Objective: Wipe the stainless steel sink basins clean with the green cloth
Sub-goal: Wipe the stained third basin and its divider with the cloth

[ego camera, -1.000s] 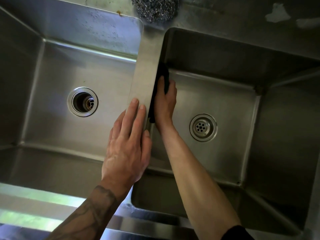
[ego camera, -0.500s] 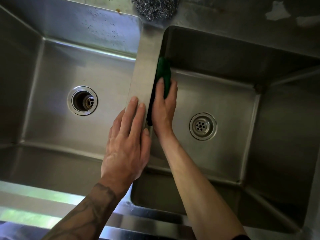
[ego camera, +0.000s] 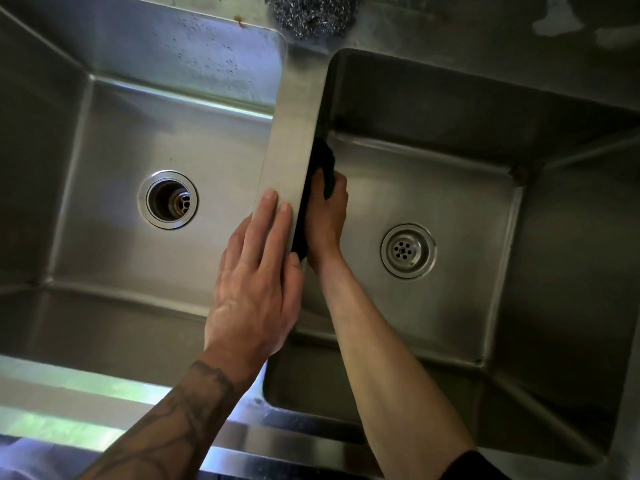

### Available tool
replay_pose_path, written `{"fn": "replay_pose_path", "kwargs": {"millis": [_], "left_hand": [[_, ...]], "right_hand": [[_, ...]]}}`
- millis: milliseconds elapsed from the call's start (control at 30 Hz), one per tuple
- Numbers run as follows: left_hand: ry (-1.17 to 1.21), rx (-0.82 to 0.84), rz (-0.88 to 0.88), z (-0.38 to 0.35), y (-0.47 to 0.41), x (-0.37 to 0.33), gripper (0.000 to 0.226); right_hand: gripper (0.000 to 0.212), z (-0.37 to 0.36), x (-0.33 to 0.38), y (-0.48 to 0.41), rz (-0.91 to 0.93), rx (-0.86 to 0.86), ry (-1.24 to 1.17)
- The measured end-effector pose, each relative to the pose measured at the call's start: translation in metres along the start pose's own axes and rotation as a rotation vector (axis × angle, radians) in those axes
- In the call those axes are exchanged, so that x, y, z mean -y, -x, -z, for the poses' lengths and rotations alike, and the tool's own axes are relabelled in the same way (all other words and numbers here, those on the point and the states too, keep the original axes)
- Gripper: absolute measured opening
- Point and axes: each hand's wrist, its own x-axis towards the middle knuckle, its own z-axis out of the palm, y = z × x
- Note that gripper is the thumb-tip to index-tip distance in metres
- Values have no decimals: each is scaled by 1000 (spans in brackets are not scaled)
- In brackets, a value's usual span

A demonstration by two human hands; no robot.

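Observation:
A double stainless steel sink fills the view, with a left basin [ego camera: 114,209] and a right basin [ego camera: 460,188] split by a flat steel divider [ego camera: 294,126]. My right hand [ego camera: 325,220] reaches into the right basin and presses the green cloth [ego camera: 323,161] flat against the divider's inner wall, fingers straight. The cloth looks dark in shadow and is partly hidden behind the divider's edge. My left hand [ego camera: 256,282] rests flat on top of the divider, fingers straight, holding nothing.
A steel wool scourer [ego camera: 311,12] sits on the back ledge above the divider. The left basin has an open drain [ego camera: 168,199], the right a strainer drain [ego camera: 408,251]. The sink's front rim [ego camera: 86,410] runs along the bottom.
My right hand slid the cloth forward along the divider wall, then pulled it back toward me. My left hand has stayed in place on the divider.

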Motion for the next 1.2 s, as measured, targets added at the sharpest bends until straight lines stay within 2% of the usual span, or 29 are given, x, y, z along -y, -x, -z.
{"fn": "replay_pose_path", "kwargs": {"millis": [67, 167, 233, 300, 400, 433, 633, 833, 1033, 1100, 1200], "left_hand": [[12, -14, 4, -1, 0, 1, 55], [29, -37, 1, -2, 0, 1, 53], [22, -34, -3, -2, 0, 1, 53], [4, -6, -6, -2, 0, 2, 55], [-19, 2, -13, -2, 0, 3, 55], [-13, -9, -14, -2, 0, 2, 55], [22, -34, -10, -2, 0, 0, 54], [13, -6, 5, -1, 0, 2, 56], [-6, -28, -35, -3, 0, 2, 54], [-10, -11, -28, -2, 0, 3, 55], [3, 4, 2, -2, 0, 3, 57]], "right_hand": [[35, -3, -2, 0, -16, -35, 32], [30, -3, 0, 13, 183, -78, -17], [29, 0, -5, 18, 246, -37, -37], [32, 3, -14, 11, 183, -15, -17], [36, 0, -20, -3, -77, -33, 29], [36, 0, -21, -2, -103, -47, 39], [31, 1, -25, 35, 157, -18, -82], [36, 5, -28, 19, -106, -23, 19], [31, 14, -25, 63, 188, 54, -85], [34, 12, -28, 51, 124, 41, -53], [43, 8, -32, 30, -81, 46, 44]]}}
